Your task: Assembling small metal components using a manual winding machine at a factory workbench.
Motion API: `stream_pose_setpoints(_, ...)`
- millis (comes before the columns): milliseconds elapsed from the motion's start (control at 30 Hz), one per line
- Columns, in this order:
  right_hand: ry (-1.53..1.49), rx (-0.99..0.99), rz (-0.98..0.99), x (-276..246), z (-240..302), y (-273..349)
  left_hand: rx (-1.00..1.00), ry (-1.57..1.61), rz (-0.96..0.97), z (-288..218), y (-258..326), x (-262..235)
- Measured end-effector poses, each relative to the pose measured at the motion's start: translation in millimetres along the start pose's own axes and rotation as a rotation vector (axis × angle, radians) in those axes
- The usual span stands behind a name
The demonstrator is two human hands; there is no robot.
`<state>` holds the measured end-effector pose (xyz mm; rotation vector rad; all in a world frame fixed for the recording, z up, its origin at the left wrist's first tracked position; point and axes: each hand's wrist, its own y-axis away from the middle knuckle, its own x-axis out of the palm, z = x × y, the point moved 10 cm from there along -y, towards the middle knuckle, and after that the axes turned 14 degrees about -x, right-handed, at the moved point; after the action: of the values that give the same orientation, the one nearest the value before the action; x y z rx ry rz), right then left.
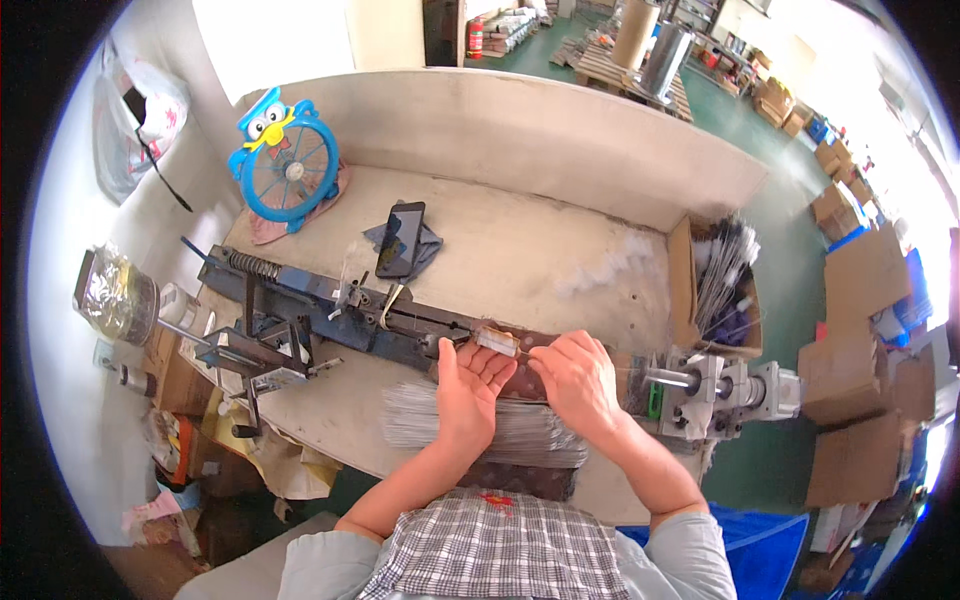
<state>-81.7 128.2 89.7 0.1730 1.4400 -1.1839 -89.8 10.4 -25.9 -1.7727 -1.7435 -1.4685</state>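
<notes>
My left hand (466, 392) is palm up, its thumb apart and fingers stretched out. Just beyond its fingertips is a small whitish cylindrical piece (497, 343) with brownish edges. My right hand (577, 384) pinches close to the right end of this piece; the fingertips partly hide what lies between them. Below both hands, a thick bundle of thin grey wires (530, 432) lies across the near side of the bench. Behind the hands runs a long dark metal bench device (310, 292) with a spring and a rail.
At the right stands a metal shaft mechanism (715, 388), near a cardboard box (684, 285) of wire-stemmed items. White fluff (615, 268) is scattered on the bench top. A phone (401, 240) rests on a dark cloth, and a blue toy-shaped fan (290, 168) stands far left.
</notes>
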Motion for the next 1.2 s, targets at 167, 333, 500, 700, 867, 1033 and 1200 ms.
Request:
stream_pose_setpoints(167, -0.031, 0.0, -0.056, -19, -9, -5, 0.012, -0.153, 0.011, -1, 2, 5)
stream_pose_setpoints(333, -0.209, 0.147, 0.139, 16, -20, 46, -0.109, -0.313, -0.073, 13, 12, -19)
stream_pose_setpoints(500, -0.158, 0.159, 0.407, 54, -28, 85, 0.158, -0.318, -0.335, -68, 50, -108)
stream_pose_setpoints(700, -0.143, 0.137, 0.335, 37, -15, 73, 0.347, 0.282, -0.581, -205, 137, -381)
stream_pose_setpoints(867, -0.037, 0.143, 0.279, 21, -17, 70, 0.57, 0.12, -1.01, -243, 182, -382)
stream_pose_setpoints(1033, -0.077, 0.184, 0.237, 9, -18, 74, 0.566, 0.136, -0.969, -183, 150, -347)
stream_pose_setpoints(1200, -0.083, 0.159, 0.322, 3, -17, 77, 0.198, 0.015, -0.426, -76, 51, -234)
